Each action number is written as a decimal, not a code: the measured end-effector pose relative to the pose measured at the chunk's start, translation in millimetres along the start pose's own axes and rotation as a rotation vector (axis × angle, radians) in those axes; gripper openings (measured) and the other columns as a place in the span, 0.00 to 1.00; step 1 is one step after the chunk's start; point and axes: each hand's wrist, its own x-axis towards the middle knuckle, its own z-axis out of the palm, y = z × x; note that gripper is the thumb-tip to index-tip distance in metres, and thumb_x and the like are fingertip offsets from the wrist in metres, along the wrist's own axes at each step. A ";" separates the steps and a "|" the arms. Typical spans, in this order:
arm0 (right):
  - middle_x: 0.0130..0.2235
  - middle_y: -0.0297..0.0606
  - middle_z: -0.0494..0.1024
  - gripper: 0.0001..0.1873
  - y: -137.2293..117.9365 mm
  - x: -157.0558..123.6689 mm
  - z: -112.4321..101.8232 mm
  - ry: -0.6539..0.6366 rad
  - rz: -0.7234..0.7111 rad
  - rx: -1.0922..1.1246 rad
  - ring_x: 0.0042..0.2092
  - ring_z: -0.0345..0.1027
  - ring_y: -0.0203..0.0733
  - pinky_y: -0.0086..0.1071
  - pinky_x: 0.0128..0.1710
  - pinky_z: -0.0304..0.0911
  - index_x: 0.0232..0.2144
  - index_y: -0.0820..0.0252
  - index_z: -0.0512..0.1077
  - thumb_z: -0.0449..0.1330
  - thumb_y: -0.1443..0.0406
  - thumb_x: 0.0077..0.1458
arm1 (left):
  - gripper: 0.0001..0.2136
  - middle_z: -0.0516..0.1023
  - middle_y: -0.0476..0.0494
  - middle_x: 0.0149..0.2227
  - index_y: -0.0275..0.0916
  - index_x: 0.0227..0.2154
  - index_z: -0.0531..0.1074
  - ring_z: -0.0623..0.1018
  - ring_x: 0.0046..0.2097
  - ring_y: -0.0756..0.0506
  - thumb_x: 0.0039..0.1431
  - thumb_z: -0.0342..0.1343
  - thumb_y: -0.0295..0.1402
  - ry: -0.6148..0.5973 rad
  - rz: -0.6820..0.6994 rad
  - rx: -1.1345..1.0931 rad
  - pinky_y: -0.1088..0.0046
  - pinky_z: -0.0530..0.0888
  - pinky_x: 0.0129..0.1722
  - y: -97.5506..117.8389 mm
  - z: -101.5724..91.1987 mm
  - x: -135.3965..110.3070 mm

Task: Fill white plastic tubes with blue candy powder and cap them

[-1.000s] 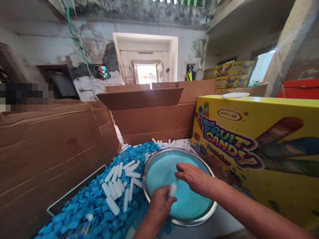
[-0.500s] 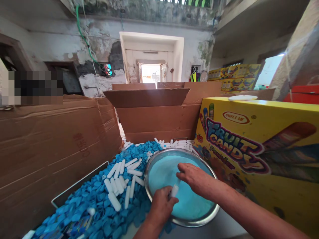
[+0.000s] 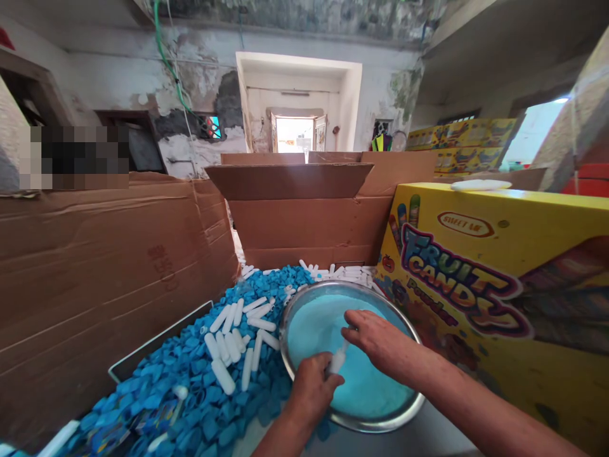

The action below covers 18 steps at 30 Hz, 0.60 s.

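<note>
A wide metal bowl (image 3: 413, 412) of pale blue powder (image 3: 309, 324) stands in front of me. Over its near left part, my left hand (image 3: 314, 381) is closed around a white plastic tube (image 3: 337, 360), which tilts up toward the right. My right hand (image 3: 368, 333) is above the powder with its fingers bent together at the tube's upper end. A pale, translucent piece shows between those fingertips and the tube, too blurred to name. Left of the bowl, several white tubes (image 3: 222, 376) lie on a heap of small blue caps (image 3: 190, 381).
Brown cardboard (image 3: 114, 254) walls in the left side, and an open carton (image 3: 304, 228) stands behind the bowl. On the right is a large yellow candy box (image 3: 461, 254). More white tubes (image 3: 352, 273) lie behind the bowl. A person's blurred-out head is at far left.
The view has shifted slightly, so everything sits a little further right. The tube's upper end and my right fingertips are closer together, with the translucent piece now at the tube's top.
</note>
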 end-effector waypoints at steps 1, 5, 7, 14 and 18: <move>0.36 0.42 0.67 0.13 0.0 -0.4 0.9 0.009 -0.008 0.001 0.38 0.60 0.44 0.35 0.38 0.54 0.33 0.62 0.69 0.46 0.76 0.54 | 0.03 0.60 0.55 0.18 0.35 0.19 0.68 0.61 0.25 0.50 0.43 0.52 0.25 0.000 0.005 0.005 0.75 0.53 0.25 -0.1 -0.1 0.2; 0.34 0.41 0.67 0.14 4.1 -9.6 0.8 0.107 0.014 -0.003 0.36 0.60 0.43 0.34 0.36 0.56 0.32 0.62 0.69 0.46 0.77 0.53 | 0.11 0.68 0.52 0.23 0.34 0.31 0.74 0.66 0.29 0.48 0.42 0.52 0.23 0.015 0.003 -0.067 0.75 0.59 0.28 -4.6 -1.2 0.8; 0.34 0.42 0.67 0.16 9.0 -18.4 3.6 0.219 0.086 0.015 0.36 0.61 0.42 0.33 0.36 0.57 0.34 0.61 0.70 0.44 0.78 0.53 | 0.22 0.70 0.51 0.27 0.35 0.44 0.71 0.68 0.31 0.48 0.41 0.53 0.22 0.022 -0.024 -0.170 0.76 0.62 0.30 -9.0 -1.0 1.7; 0.32 0.40 0.70 0.19 18.9 -42.0 70.9 0.153 0.341 0.195 0.32 0.67 0.39 0.30 0.31 0.63 0.33 0.59 0.72 0.44 0.78 0.49 | 0.09 0.70 0.50 0.26 0.35 0.27 0.75 0.70 0.33 0.47 0.40 0.54 0.21 -0.078 0.059 -0.340 0.76 0.65 0.32 -6.5 1.6 4.1; 0.40 0.45 0.72 0.15 19.8 -46.7 109.5 0.313 0.376 0.278 0.38 0.70 0.43 0.33 0.36 0.66 0.40 0.60 0.71 0.50 0.68 0.51 | 0.10 0.68 0.40 0.48 0.36 0.27 0.75 0.69 0.47 0.41 0.37 0.59 0.21 -0.004 0.036 -0.296 0.74 0.68 0.35 -2.7 -0.1 -1.5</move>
